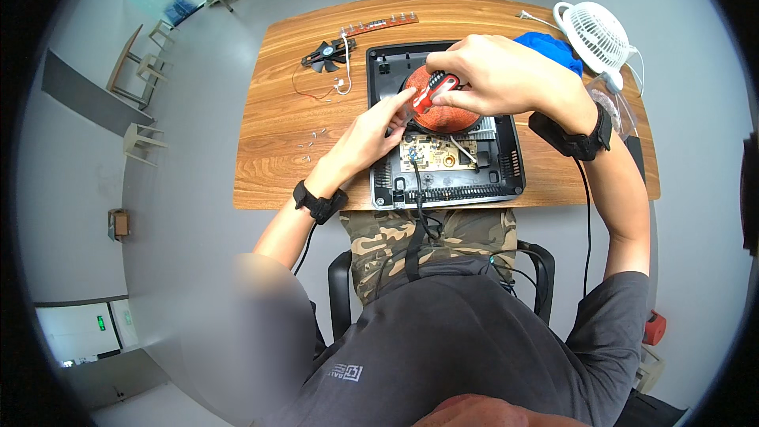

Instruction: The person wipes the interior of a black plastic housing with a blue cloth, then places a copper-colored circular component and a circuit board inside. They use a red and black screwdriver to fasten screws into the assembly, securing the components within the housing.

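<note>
In front of me on the table lies an opened induction cooker's black base housing (508,176). A round orange-red coil (447,119) sits inside it, with a tan circuit board (427,150) on the near side. My right hand (506,71) is closed around a red-and-black screwdriver (431,95), held slanted over the coil and pointing down to its left edge. There my left hand (370,133) has its fingertips drawn together beside the screwdriver's lower end. Whatever those fingertips pinch is too small and covered to make out.
Left of the housing are a small black fan (325,56) with wires, an orange strip board (381,24) and several loose screws (311,142). A blue cloth (551,49), a white fan (594,36) and a clear plastic bag (623,114) occupy the wooden table's (277,111) right side.
</note>
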Motion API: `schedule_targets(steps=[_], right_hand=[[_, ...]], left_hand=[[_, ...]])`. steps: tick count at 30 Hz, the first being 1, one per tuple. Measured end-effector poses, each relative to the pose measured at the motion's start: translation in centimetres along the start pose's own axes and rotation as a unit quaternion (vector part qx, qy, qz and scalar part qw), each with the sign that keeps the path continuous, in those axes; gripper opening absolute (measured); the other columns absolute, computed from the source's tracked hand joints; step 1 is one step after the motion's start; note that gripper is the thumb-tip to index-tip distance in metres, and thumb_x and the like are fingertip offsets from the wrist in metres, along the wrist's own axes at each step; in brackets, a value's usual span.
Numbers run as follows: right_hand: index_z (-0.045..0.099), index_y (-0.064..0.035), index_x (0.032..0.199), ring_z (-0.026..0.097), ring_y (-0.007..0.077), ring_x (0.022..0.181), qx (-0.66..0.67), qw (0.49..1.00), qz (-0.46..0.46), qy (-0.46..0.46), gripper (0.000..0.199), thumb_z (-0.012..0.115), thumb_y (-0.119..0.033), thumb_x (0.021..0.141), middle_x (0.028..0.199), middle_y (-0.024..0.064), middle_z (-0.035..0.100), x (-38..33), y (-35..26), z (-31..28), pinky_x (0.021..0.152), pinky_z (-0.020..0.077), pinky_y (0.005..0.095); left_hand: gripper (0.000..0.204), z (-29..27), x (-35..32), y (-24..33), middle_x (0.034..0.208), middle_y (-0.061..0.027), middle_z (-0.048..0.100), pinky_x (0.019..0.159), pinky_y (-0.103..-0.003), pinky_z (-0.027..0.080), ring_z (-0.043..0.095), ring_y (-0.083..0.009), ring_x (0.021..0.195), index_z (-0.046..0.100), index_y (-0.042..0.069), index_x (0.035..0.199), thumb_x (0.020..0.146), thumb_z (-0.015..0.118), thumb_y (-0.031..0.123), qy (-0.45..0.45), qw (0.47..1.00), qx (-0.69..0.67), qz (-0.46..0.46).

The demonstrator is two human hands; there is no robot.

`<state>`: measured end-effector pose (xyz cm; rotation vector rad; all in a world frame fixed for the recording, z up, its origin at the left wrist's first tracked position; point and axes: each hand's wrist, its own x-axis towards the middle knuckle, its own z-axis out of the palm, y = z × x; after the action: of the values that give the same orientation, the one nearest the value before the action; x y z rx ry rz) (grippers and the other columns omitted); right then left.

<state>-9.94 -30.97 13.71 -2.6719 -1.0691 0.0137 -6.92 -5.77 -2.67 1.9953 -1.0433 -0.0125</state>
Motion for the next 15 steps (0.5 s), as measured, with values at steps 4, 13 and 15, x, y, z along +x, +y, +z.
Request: schedule_targets(steps=[4, 13, 15], right_hand=[[0.059, -0.0002, 0.095, 0.064, 0.0427, 0.075, -0.006, 1.0, -0.007, -0.002, 0.037, 0.069, -0.036, 0.095, 0.075, 0.0203, 0.063, 0.01, 0.23, 0.18, 0.066, 0.0499, 0.0487], [0.062, 0.001, 0.097, 0.064, 0.0419, 0.074, -0.001, 1.0, 0.003, -0.008, 0.036, 0.069, -0.034, 0.094, 0.074, 0.0204, 0.064, 0.13, 0.03, 0.17, 0.066, 0.0502, 0.0479], [0.062, 0.0012, 0.098, 0.065, 0.0417, 0.074, -0.001, 1.0, 0.008, -0.011, 0.036, 0.069, -0.034, 0.094, 0.075, 0.0205, 0.064, 0.12, -0.23, -0.05, 0.066, 0.0504, 0.0477]], left_hand=[[0.072, 0.02, -0.01, 0.08, 0.105, -0.0113, 0.065, 0.083, -0.035, 0.058, 0.067, -0.0225, 0.089, 0.045, 0.012, 0.152, 0.086, 0.068, -0.007, 0.001, 1.0, 0.001, -0.002], [0.073, 0.09, -0.35, -0.12, 0.103, -0.0116, 0.064, 0.083, -0.036, 0.058, 0.067, -0.0238, 0.089, 0.044, 0.012, 0.152, 0.086, 0.068, -0.006, 0.004, 1.0, 0.011, 0.01], [0.073, 0.01, -0.5, -0.18, 0.104, -0.0121, 0.064, 0.083, -0.037, 0.058, 0.068, -0.0249, 0.09, 0.044, 0.013, 0.152, 0.086, 0.068, -0.006, 0.004, 1.0, 0.018, 0.016]])
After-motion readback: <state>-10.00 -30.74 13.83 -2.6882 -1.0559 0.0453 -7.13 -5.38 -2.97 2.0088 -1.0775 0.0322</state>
